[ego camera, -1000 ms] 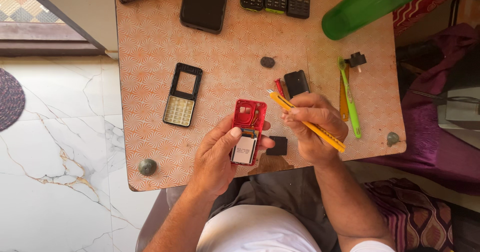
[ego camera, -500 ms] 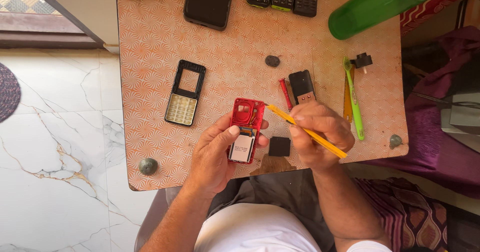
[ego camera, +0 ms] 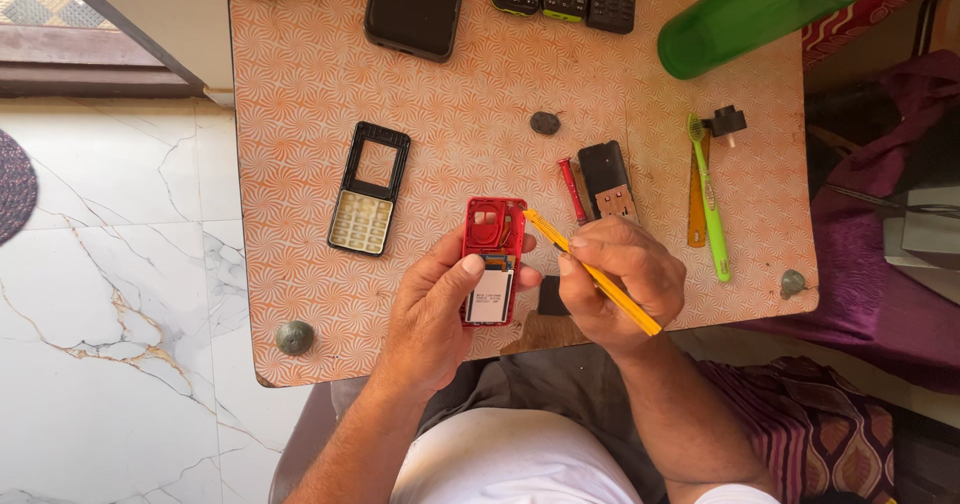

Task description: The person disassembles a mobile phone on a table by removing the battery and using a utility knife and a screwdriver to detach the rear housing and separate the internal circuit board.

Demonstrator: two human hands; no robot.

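1. Head view shows the left hand (ego camera: pixel 435 309) gripping an opened red phone (ego camera: pixel 493 261) at the near edge of the table (ego camera: pixel 300 164), thumb pressed on its lower half, fingers wrapped behind.
2. Its right hand (ego camera: pixel 625 279) pinches a yellow tool (ego camera: pixel 590 272) like a pen, with the tip touching the phone's upper right corner.
3. Judging by this, the step in hand is prying or probing inside the shell; the next move seems to call for a steady grip and light pressure at that corner.
4. A black keypad frame (ego camera: pixel 368 189) lies to the left, well apart from the phone.
5. Only one container shows: a green bottle (ego camera: pixel 755 9) lying at the far right; I cannot tell its contents.
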